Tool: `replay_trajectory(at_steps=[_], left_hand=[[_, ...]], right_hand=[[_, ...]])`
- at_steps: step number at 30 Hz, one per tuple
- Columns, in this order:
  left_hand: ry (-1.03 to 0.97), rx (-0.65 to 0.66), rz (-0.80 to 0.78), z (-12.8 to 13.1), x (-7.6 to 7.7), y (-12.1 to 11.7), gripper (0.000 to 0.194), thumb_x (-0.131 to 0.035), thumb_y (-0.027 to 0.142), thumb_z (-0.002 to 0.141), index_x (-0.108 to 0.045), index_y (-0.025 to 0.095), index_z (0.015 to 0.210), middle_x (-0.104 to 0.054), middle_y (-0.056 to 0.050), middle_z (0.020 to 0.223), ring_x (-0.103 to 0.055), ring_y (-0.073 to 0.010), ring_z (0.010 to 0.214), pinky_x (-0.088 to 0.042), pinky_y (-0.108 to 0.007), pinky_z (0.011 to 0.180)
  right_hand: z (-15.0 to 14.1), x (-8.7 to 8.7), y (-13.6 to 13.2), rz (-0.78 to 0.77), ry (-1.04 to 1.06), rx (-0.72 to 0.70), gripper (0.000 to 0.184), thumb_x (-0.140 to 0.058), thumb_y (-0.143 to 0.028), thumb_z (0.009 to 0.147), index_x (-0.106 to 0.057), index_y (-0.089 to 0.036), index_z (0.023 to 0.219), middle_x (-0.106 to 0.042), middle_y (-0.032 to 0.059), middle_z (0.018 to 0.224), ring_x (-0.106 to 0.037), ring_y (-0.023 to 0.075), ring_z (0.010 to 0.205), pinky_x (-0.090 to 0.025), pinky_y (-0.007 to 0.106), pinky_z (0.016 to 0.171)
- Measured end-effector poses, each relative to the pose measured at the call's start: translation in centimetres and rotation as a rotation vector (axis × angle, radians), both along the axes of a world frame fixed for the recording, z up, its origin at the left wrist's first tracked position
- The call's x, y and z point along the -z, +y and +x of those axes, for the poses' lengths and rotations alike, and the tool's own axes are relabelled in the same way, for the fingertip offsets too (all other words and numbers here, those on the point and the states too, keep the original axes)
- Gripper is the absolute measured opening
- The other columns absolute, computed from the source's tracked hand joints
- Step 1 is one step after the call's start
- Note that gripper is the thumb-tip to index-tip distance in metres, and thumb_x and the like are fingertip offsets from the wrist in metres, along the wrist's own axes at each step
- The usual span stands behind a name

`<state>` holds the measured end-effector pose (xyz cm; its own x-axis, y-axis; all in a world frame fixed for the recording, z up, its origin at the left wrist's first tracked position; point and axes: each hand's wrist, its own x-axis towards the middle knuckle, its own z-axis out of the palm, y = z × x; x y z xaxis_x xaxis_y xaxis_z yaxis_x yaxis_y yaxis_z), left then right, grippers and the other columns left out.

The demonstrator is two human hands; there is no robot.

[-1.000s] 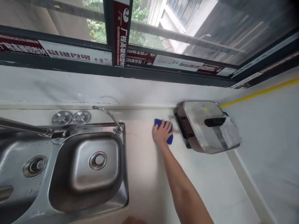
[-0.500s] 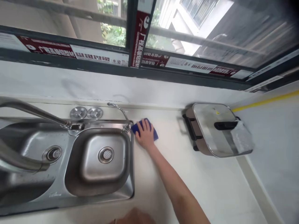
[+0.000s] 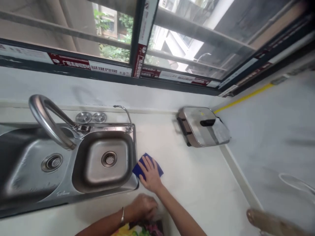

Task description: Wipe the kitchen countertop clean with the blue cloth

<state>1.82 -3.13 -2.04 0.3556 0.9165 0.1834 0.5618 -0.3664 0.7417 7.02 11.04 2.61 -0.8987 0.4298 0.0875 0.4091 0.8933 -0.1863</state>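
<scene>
At sink point(image 3: 130, 184) | blue cloth point(image 3: 159, 171): flat, angular | right fingers point(image 3: 147, 163) spread atop | left fingers point(image 3: 149, 207) curled

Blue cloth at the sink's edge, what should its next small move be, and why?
Probably slide the cloth slightly right along the counter. Its left corner seems to overlap the sink's rim, and the right hand lies spread on top, so it likely needs no regrip. The left hand is curled close by on the near side, so rightward seems safer.
</scene>
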Motion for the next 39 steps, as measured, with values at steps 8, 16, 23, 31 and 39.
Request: replay_trajectory(at_steps=[8, 16, 23, 31, 39], left_hand=[[0.016, 0.11, -0.005, -0.9, -1.7, -0.2, 0.028, -0.059, 0.013, 0.075, -0.075, 0.027, 0.093, -0.076, 0.001, 0.077, -0.065, -0.0134, 0.065, -0.043, -0.022, 0.063], [0.01, 0.04, -0.063, -1.0, -2.7, 0.5, 0.027, -0.053, 0.013, 0.082, -0.073, 0.022, 0.099, -0.077, -0.003, 0.092, -0.069, -0.0151, 0.076, -0.048, -0.024, 0.072], [0.012, 0.082, -0.115, -1.2, -3.4, 1.0, 0.027, -0.05, 0.014, 0.089, -0.071, 0.022, 0.103, -0.077, -0.003, 0.098, -0.07, -0.0149, 0.082, -0.049, -0.024, 0.075], [0.012, 0.076, -0.108, -1.3, -3.3, 1.3, 0.027, -0.049, 0.016, 0.092, -0.072, 0.022, 0.104, -0.077, -0.004, 0.092, -0.07, -0.0152, 0.08, -0.05, -0.025, 0.079], [0.028, 0.105, -0.109, -1.5, -3.5, 1.5, 0.03, -0.047, 0.017, 0.092, -0.073, 0.022, 0.105, -0.078, -0.004, 0.101, -0.072, -0.0166, 0.088, -0.051, -0.025, 0.08]], right_hand=[[9.8, 0.6, -6.2, 0.049, 0.004, 0.265, 0.067, -0.049, -0.029, 0.092, -0.03, -0.023, 0.156, -0.023, 0.0104, 0.167, -0.022, 0.0296, 0.153, -0.022, 0.058, 0.124], [20.2, 1.6, -13.0, 0.049, -0.007, 0.621, 0.066, -0.045, -0.03, 0.093, -0.027, -0.028, 0.157, -0.027, 0.0101, 0.166, -0.027, 0.0317, 0.152, -0.031, 0.061, 0.12], [27.8, 3.0, -21.1, 0.072, -0.03, 0.965, 0.07, -0.041, -0.034, 0.093, -0.02, -0.03, 0.159, -0.026, 0.0087, 0.166, -0.031, 0.0336, 0.15, -0.033, 0.064, 0.118], [30.8, 4.2, -29.5, 0.168, -0.05, 1.27, 0.068, -0.037, -0.036, 0.093, -0.022, -0.028, 0.159, -0.03, 0.0106, 0.164, -0.034, 0.0356, 0.149, -0.035, 0.065, 0.116], [32.4, 4.1, -26.6, 0.172, -0.048, 1.313, 0.065, -0.038, -0.037, 0.092, -0.031, -0.027, 0.156, -0.034, 0.0092, 0.163, -0.033, 0.0299, 0.149, -0.033, 0.056, 0.118]])
